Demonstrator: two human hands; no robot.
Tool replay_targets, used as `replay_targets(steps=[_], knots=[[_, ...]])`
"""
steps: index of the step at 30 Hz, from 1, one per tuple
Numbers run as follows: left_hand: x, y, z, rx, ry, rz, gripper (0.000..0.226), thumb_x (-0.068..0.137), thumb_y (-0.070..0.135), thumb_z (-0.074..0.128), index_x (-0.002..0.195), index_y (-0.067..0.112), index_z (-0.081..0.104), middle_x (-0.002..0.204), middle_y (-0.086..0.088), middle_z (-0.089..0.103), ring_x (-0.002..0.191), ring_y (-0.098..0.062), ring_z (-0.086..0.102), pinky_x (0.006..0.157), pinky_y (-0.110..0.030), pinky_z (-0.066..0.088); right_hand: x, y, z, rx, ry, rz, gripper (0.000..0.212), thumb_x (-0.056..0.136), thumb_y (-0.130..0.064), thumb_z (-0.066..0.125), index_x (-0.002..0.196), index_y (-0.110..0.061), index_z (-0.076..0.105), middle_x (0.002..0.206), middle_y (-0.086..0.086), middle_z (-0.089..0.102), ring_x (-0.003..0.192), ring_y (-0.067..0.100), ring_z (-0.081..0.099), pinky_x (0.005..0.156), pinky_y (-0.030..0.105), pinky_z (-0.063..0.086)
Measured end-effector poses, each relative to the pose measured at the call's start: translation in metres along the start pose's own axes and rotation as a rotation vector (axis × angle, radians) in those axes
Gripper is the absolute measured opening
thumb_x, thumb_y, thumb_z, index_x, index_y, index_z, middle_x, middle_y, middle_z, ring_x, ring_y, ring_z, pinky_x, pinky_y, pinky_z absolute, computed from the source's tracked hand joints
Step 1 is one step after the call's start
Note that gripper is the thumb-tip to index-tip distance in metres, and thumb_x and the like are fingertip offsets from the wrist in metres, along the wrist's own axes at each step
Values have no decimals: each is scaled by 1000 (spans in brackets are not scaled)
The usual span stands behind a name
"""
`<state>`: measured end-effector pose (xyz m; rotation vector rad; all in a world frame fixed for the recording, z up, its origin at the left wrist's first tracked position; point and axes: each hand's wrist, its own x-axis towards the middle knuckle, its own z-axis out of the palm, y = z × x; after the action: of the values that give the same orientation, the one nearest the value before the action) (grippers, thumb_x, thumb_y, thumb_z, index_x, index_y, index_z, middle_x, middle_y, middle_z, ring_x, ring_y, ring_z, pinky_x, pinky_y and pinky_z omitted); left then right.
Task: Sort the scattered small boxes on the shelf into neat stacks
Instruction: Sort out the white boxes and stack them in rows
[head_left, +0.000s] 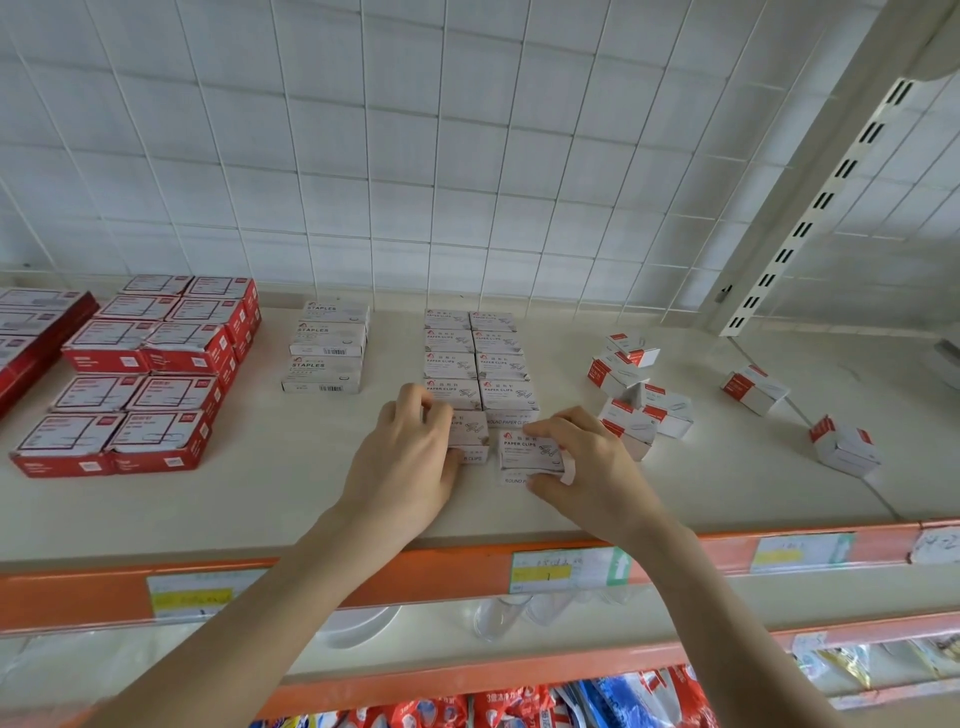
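Your left hand (410, 457): fingers curled round a paper-clip box (471, 435) at the near end of two neat rows (475, 358). Your right hand (592, 467): pinches a second box (530, 451) just beside it. Loose boxes (636, 397): scattered farther right on the shelf (260, 499).

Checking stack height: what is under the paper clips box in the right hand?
What looks like another white box; only its front strip, printed ROUND P, shows. The paper clips box and the right hand cover the rest.
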<state>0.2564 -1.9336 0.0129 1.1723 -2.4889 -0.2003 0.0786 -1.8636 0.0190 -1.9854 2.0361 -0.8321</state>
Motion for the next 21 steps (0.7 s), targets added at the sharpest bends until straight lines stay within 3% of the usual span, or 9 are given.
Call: replay_targets(steps=[4, 8, 10, 13, 21], knots=[[0, 0, -1, 23, -18, -15, 43, 54, 12, 85, 90, 1, 63, 94, -18, 57, 73, -35, 62, 39, -33, 50, 0, -1, 1, -23, 2, 4, 47, 77, -11, 70, 121, -10, 57, 111, 5, 50, 94, 13, 47, 68, 0, 37], [1, -2, -1, 64, -20, -30, 47, 57, 18, 84, 97, 2, 64, 100, -18, 58, 79, -36, 63, 44, -32, 50, 5, -2, 2, -79, 18, 17, 49, 78, -13, 70, 125, -10, 55, 115, 9, 48, 102, 23, 52, 81, 20, 48], [0, 0, -1, 46, -4, -68, 46, 72, 22, 75, 110, 3, 59, 115, -17, 53, 98, -37, 58, 59, -37, 53, 10, -5, 3, -94, 25, 21, 48, 79, -13, 69, 125, -11, 55, 116, 11, 47, 101, 26, 53, 83, 26, 50], [-1, 2, -2, 39, -25, -135, 48, 89, 32, 55, 130, 10, 44, 135, -7, 41, 121, -26, 43, 87, -35, 46, 15, -8, 4, -88, 39, 26, 46, 78, -11, 69, 123, -10, 57, 113, 13, 47, 96, 28, 54, 82, 29, 51], [3, 2, -4, 66, -26, -143, 41, 93, 36, 48, 128, 16, 43, 122, 1, 55, 108, -22, 55, 78, -29, 44, 17, -10, 8, -74, 62, 34, 43, 79, -11, 69, 120, -11, 59, 111, 10, 44, 89, 21, 50, 79, 24, 47]])
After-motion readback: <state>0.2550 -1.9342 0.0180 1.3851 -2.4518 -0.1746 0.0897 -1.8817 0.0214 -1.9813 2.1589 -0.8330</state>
